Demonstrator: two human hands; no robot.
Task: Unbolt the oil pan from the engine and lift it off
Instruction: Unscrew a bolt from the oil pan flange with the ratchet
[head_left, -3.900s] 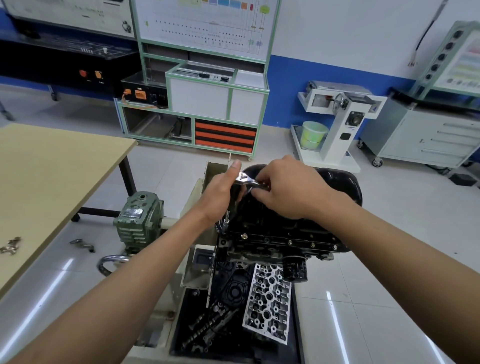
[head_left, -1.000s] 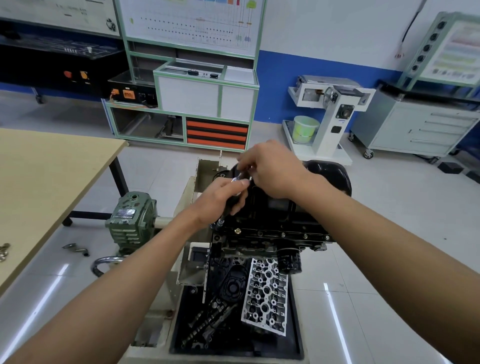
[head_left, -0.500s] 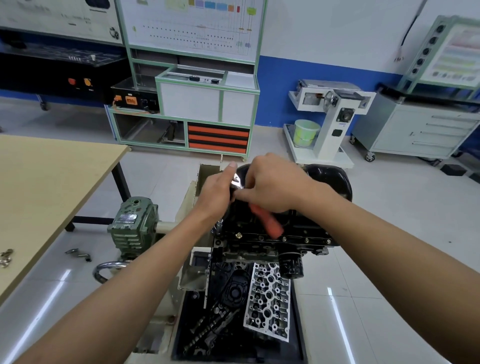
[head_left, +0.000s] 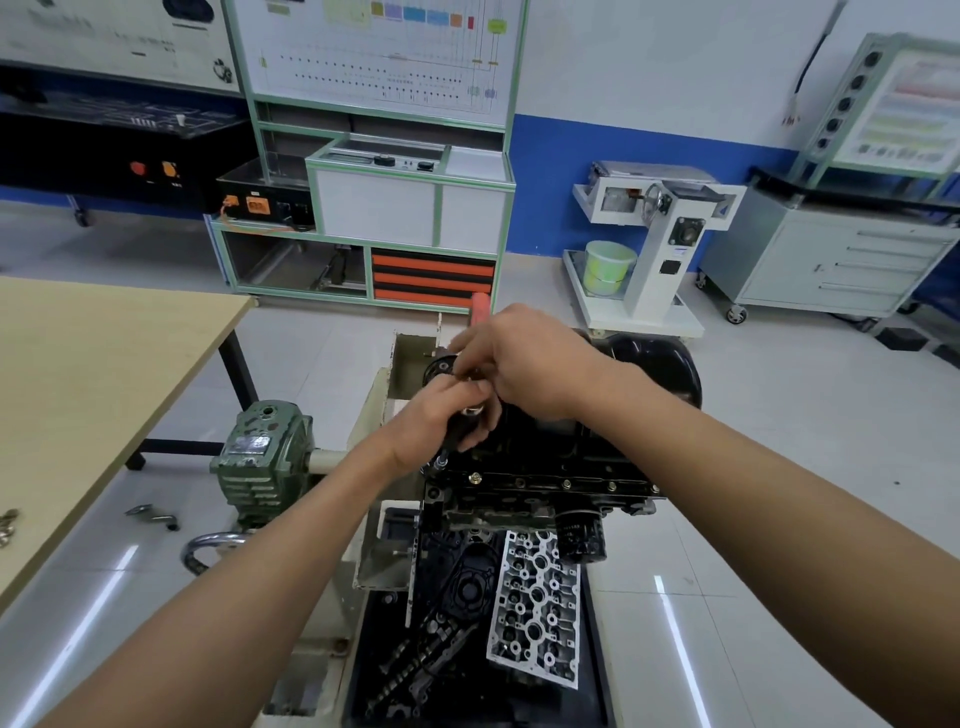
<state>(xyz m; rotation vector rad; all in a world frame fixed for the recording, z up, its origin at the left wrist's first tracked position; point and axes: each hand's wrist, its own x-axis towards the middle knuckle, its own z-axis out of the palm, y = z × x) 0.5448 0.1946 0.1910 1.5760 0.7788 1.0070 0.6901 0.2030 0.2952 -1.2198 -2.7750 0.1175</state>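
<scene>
Since half a second ago, the red handle of the ratchet (head_left: 480, 307) has been swung from the near side of the right hand (head_left: 530, 364) over to its far side. Its tip is now seen poking up beyond the knuckles. The left hand (head_left: 439, 418) has been lowered a little towards the near edge of the engine (head_left: 540, 506).

At the far left a pale wooden table (head_left: 104, 374) is seen, with a few small metal pieces at its near edge. To its right, a green gearbox (head_left: 260, 457) is mounted beside the engine stand.

The left hand is curled round the dark socket extension (head_left: 442, 459). The extension runs down to the near-left corner of the pan's flange. Just right of it and slightly farther off, the right hand is closed round the ratchet. Its fingertips meet those of the left hand above the tool's head, and the grip itself is mostly hidden by the back of the hand.

The black oil pan (head_left: 654, 369) sits on top of the upturned engine, reaching right and far from under the hands. A row of bolts (head_left: 566, 484) is seen along its near flange. Below them a black oil filter (head_left: 579, 538) hangs at the engine's near right. Nearer still, a pale cylinder head (head_left: 535, 608) lies in a dark tray (head_left: 597, 675) among other dark parts.
</scene>
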